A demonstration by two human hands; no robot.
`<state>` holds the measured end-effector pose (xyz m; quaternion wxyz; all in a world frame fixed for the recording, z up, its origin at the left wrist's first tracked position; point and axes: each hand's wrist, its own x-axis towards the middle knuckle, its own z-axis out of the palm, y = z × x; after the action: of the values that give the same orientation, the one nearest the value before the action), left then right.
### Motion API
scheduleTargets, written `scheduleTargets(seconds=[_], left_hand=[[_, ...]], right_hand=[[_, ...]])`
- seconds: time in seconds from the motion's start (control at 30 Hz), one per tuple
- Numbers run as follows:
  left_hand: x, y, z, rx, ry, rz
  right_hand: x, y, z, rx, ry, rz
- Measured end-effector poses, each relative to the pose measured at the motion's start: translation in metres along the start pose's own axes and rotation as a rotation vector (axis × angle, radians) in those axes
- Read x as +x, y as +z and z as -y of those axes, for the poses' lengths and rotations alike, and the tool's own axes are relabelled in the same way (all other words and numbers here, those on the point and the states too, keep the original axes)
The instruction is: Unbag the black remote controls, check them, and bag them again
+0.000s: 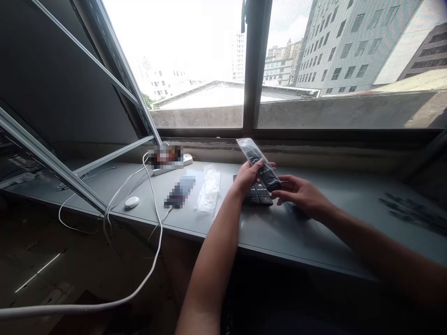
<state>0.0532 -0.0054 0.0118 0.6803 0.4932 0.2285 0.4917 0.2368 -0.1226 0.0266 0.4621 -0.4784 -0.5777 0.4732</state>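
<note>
A black remote control (pixel 268 177), partly inside a clear plastic sleeve (pixel 247 145), is held up above the table at a tilt. My left hand (pixel 248 177) wraps round its middle, thumb on top. At the lower end, my right hand (pixel 296 193) pinches the remote or its sleeve; exactly which I cannot tell. Beneath them, more black remote controls (pixel 260 195) lie side by side on the tabletop. Several clear plastic sleeves (pixel 208 193) lie in a pile left of my left forearm. A dark item under my right hand is mostly hidden.
A blurred-out phone-like item (pixel 179 191) with a cable lies on the table (pixel 195 228). Left of it are a white round object (pixel 132 202) and a white power strip (pixel 188 159). A white cable (pixel 159 242) hangs over the front edge. Dark items (pixel 415 211) lie far right.
</note>
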Motion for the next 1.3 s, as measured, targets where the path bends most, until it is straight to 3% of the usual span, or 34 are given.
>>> scheduleTargets(seconds=[0.33,0.6,0.97,1.3], left_hand=[[-0.002,-0.003,0.003,0.083,-0.023,0.205],[-0.010,-0.004,-0.002,0.211,-0.185,0.330],[-0.014,-0.001,-0.008,0.199,-0.168,0.289],[0.000,-0.001,-0.008,-0.113,-0.061,-0.071]], right_hand=[[0.000,-0.003,0.000,-0.023,-0.025,-0.087],[-0.003,0.001,0.007,-0.066,-0.028,-0.074],[-0.003,-0.005,0.002,-0.198,-0.095,-0.050],[-0.005,-0.004,0.005,-0.168,-0.071,-0.004]])
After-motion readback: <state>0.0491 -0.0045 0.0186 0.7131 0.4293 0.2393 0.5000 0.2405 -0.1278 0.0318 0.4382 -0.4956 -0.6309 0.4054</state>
